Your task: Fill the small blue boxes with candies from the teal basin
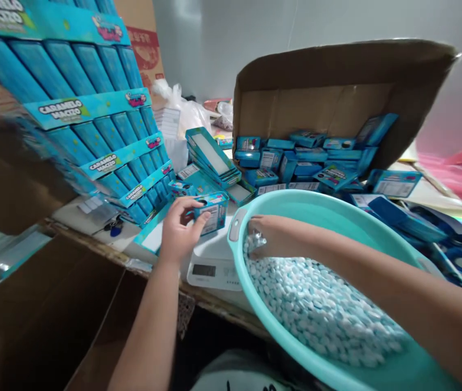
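Observation:
My left hand [182,225] is closed round a small blue candy box [213,213] with a printed label panel on the side facing me. It holds the box just above a white digital scale [214,274]; whether the box touches the scale is hidden. My right hand [266,236] reaches into a turquoise basin [316,200] at its left wall. Its fingers are closed on a small shiny, silvery or clear thing [257,239], whose kind I cannot make out. Small white and pale blue candies [316,298] fill the lower part of the basin.
Stacked display trays of blue boxes [100,125] rise at the left. Behind the basin, an open cardboard carton [316,103] holds several blue boxes. Flat blue trays [210,157] lie behind my left hand. More blue boxes [410,217] crowd the right side.

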The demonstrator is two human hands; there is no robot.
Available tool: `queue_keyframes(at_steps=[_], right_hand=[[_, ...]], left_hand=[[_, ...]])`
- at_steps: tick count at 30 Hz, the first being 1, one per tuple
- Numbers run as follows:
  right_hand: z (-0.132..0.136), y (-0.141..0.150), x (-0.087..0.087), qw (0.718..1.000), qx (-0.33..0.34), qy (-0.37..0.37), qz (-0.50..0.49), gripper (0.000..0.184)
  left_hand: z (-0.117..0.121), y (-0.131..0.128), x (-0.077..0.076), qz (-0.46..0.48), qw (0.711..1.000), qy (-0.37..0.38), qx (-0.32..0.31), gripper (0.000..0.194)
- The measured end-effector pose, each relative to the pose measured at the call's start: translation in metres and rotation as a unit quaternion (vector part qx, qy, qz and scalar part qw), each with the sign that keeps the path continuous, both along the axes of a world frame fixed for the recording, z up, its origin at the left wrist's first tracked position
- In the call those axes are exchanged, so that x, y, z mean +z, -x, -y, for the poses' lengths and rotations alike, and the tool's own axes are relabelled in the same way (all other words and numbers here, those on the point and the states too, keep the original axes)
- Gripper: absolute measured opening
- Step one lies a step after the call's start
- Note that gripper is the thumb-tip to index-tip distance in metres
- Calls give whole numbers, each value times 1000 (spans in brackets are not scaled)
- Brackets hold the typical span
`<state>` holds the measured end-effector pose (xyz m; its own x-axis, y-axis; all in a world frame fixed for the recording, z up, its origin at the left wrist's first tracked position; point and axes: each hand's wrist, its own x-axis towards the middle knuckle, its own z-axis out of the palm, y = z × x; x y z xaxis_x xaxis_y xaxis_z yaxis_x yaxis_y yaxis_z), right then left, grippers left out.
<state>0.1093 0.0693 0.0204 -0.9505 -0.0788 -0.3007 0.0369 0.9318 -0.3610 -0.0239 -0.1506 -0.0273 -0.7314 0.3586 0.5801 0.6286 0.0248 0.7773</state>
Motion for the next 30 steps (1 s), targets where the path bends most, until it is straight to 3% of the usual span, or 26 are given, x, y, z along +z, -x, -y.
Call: queue_keyframes(at_steps=[2,6,10,25,30], right_hand=[[0,0,-3,1000,-8,-4,10,44],[-1,-7,-7,999,8,-45,8,29],[-1,-9,-10,994,42,-96,-3,15],[-17,-11,-4,997,28,-66,36,18],[-15,-7,-4,996,35,-64,54,20]], left_hand=[[-1,-5,-14,41,999,11,-25,28],[5,-7,-31,99,987,-99,-79,52],[12,-3,-39,126,976,-163,-77,39],[8,-3,-39,121,981,-153,-1,37],[10,0,-41,96,985,-146,-3,35]])
